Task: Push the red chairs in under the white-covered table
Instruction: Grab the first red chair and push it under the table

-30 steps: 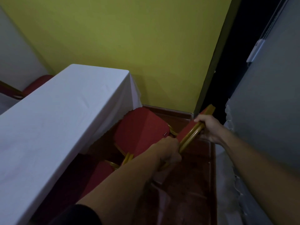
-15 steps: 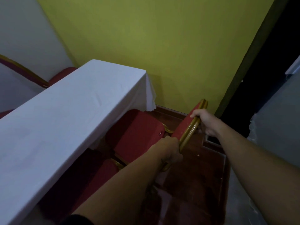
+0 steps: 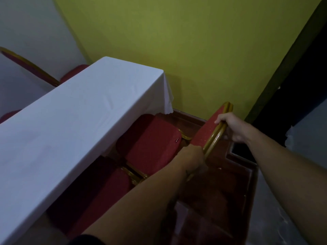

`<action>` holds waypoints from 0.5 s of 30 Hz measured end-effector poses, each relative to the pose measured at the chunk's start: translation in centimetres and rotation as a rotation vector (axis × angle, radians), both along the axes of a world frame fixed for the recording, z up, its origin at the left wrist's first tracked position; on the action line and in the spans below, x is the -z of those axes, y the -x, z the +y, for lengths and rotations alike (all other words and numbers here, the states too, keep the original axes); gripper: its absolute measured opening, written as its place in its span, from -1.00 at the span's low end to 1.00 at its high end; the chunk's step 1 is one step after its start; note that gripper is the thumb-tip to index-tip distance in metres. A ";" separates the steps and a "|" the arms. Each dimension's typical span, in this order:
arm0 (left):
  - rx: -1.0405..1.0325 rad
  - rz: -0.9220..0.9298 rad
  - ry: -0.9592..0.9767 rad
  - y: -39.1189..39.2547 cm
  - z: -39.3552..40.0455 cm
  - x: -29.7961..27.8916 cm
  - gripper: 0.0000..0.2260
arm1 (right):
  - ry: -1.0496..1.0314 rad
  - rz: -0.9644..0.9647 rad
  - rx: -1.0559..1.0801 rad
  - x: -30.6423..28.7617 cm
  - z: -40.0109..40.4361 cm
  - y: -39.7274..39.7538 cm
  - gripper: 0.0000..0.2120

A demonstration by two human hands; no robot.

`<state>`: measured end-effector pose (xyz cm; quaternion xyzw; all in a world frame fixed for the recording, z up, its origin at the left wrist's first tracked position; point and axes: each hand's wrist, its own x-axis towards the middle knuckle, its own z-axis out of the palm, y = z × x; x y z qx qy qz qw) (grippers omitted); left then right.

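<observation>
A red chair [image 3: 152,144] with a gold metal frame stands at the far end of the white-covered table [image 3: 70,124]. Its seat's far edge lies under the cloth's hanging edge. My left hand [image 3: 193,159] grips the near end of the chair's backrest top [image 3: 208,128]. My right hand [image 3: 230,126] grips the far end of the same backrest. A second red chair seat [image 3: 106,193] sits closer to me, partly beneath the table's long side.
A yellow-green wall [image 3: 194,50] stands just beyond the table end. More red chairs [image 3: 30,68] show on the table's far side at left. A dark doorway [image 3: 292,103] and a grey wall [image 3: 311,135] are at right. The floor [image 3: 212,200] is dark red.
The view has swung to the left, and more of the table and the far-side chairs shows. The chair seat has slid closer to the table, its edge now under the cloth. Both hands keep their grip.
</observation>
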<state>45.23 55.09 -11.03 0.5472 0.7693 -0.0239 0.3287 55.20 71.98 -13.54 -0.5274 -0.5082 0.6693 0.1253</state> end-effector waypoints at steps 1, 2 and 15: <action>0.009 -0.008 -0.010 -0.4 0.1 0.0 -0.62 | 0.000 -0.004 -0.003 0.1 0.4 -0.3 -0.90; 0.019 -0.017 -0.016 -0.7 0.3 0.0 -0.62 | -0.003 -0.009 -0.009 0.3 0.8 -0.6 -0.88; -0.142 -0.041 0.096 5.5 1.7 -0.2 -0.58 | -0.018 0.001 0.001 0.1 1.5 7.3 -0.94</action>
